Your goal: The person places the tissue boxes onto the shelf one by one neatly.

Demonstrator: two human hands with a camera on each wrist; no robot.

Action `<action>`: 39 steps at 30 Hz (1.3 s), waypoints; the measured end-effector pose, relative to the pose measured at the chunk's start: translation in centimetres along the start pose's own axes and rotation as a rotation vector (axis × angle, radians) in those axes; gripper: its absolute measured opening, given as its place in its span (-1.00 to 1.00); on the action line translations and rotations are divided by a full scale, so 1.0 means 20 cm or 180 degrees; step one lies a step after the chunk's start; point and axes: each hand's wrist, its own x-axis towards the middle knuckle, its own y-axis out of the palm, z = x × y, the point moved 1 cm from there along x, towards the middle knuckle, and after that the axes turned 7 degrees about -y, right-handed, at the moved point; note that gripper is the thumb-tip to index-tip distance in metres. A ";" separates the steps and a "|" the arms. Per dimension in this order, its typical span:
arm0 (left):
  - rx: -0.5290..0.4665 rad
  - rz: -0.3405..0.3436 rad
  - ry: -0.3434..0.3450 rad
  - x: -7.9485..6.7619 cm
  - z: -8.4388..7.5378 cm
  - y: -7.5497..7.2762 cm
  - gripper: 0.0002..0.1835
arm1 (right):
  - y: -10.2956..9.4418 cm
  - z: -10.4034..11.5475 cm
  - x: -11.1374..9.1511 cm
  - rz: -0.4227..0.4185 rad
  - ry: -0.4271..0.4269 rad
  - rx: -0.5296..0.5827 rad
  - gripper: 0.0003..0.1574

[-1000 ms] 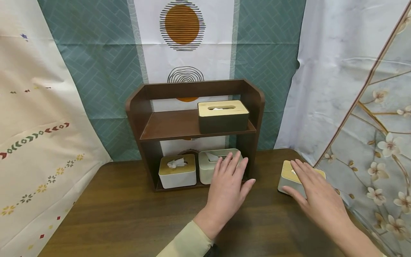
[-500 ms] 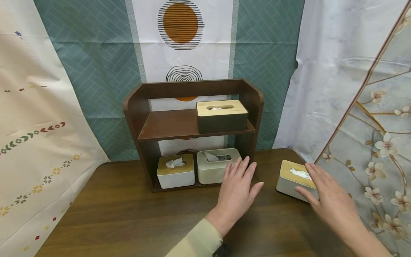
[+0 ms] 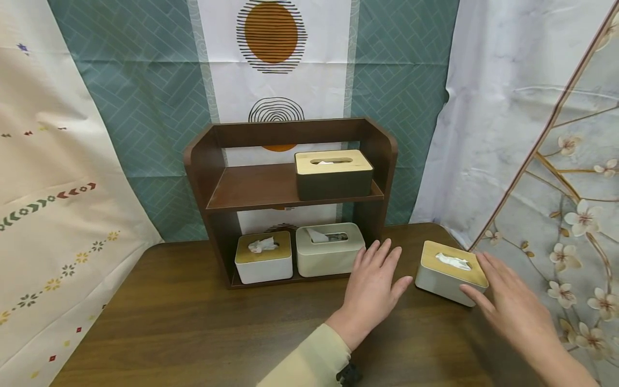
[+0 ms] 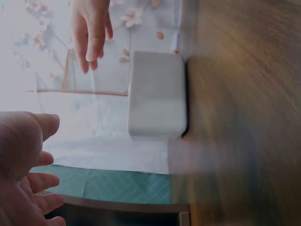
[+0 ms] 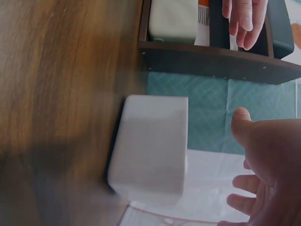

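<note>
A grey-white tissue box with a wooden lid and a tissue poking from its slot stands on the table at the right. Over its right end, in the head view, hovers my right hand, fingers extended. In the right wrist view that hand is apart from the box. My left hand is held in the air with fingers spread, between the shelf and this box, holding nothing. Its fingertips overlap the edge of a cream tissue box on the lower shelf in the head view.
A dark brown two-tier shelf stands at the back of the wooden table. On its upper tier sits a black tissue box with a wooden lid. A white tissue box fills the lower left. Patterned cloths hang around the table.
Both hands have moved right, the left away from in front of the cream tissue box, the right off the lid of the grey-white one. The boxes stay in place.
</note>
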 end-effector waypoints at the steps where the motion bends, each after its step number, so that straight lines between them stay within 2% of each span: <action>1: -0.0007 0.0014 0.0006 0.01 -0.01 0.01 -0.34 | 0.00 -0.01 0.00 0.0018 0.0005 -0.0014 0.08; 12: -0.0040 0.0266 -0.0097 0.08 -0.06 0.15 -0.34 | 0.04 -0.09 -0.04 0.0219 0.0163 -0.0032 0.10; 21: -0.0079 0.0394 -0.0089 0.13 -0.09 0.22 -0.31 | 0.08 -0.11 -0.04 0.0338 0.0298 0.0033 0.09; 31: -0.0274 0.0658 -0.0256 0.18 -0.11 0.32 -0.32 | 0.12 -0.16 -0.04 0.0433 0.0402 -0.0007 0.07; 39: -0.0334 0.0749 -0.0354 0.22 -0.13 0.36 -0.31 | 0.14 -0.19 -0.05 0.0533 0.0455 -0.0003 0.03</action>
